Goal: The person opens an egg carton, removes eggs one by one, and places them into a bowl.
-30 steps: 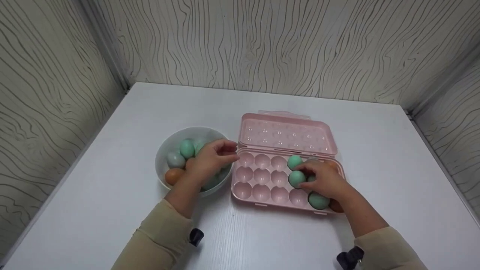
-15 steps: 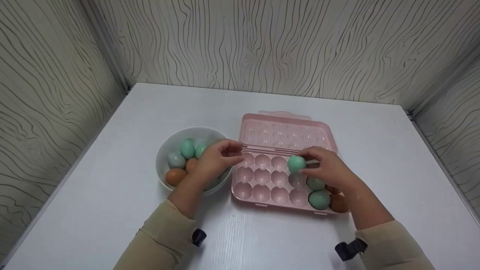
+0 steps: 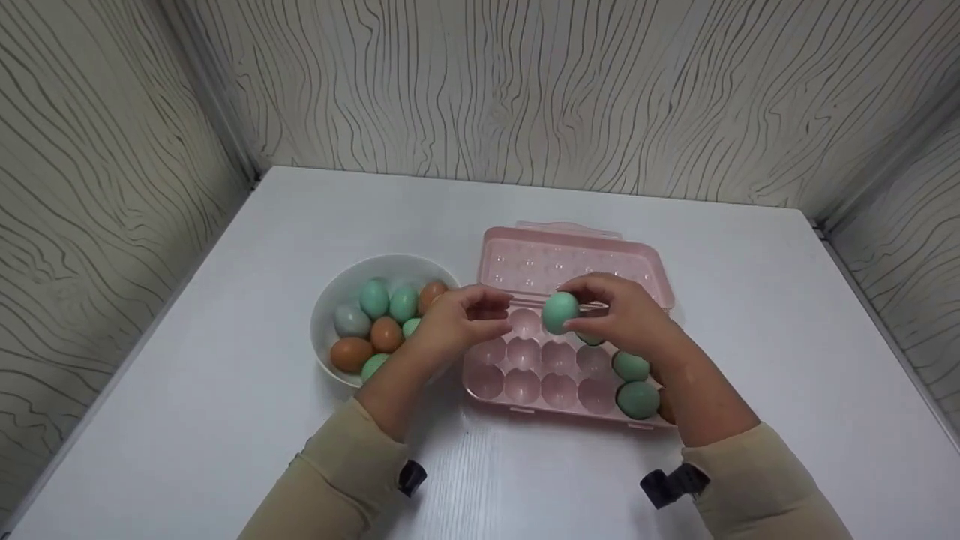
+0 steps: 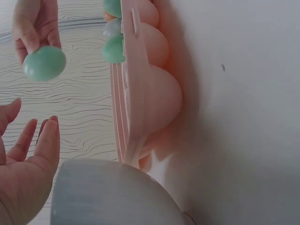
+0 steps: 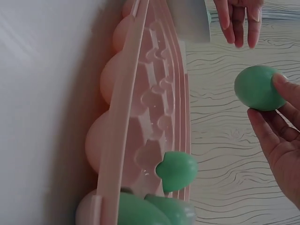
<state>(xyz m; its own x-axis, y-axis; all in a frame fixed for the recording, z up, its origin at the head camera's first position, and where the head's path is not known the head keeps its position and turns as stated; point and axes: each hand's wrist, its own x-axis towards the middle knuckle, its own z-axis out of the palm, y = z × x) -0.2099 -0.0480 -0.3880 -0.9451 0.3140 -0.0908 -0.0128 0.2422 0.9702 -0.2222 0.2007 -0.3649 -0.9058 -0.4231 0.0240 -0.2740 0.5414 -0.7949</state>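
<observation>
In the head view my right hand (image 3: 626,319) pinches a light green egg (image 3: 560,312) between thumb and fingers, raised above the pink egg box (image 3: 540,406). The right wrist view shows the same egg (image 5: 258,88) lying sideways in the grip. My left hand (image 3: 465,322) hovers over the box's left end, close to the bowl, fingers loosely bent and holding nothing. Green eggs (image 3: 637,400) and a brown egg (image 3: 667,409) sit in the box's right cups, partly behind my right hand. Cups on the left are bare.
Left of the box, a white bowl (image 3: 324,296) holds several green, brown and grey-blue eggs, partly covered by my left forearm. The box's lid (image 3: 525,255) lies open toward the back. Patterned panels (image 3: 480,90) enclose the white table (image 3: 787,300).
My right hand has lifted the green egg out of a middle-row cup and carried it up and left. My left hand has shifted slightly right, toward it.
</observation>
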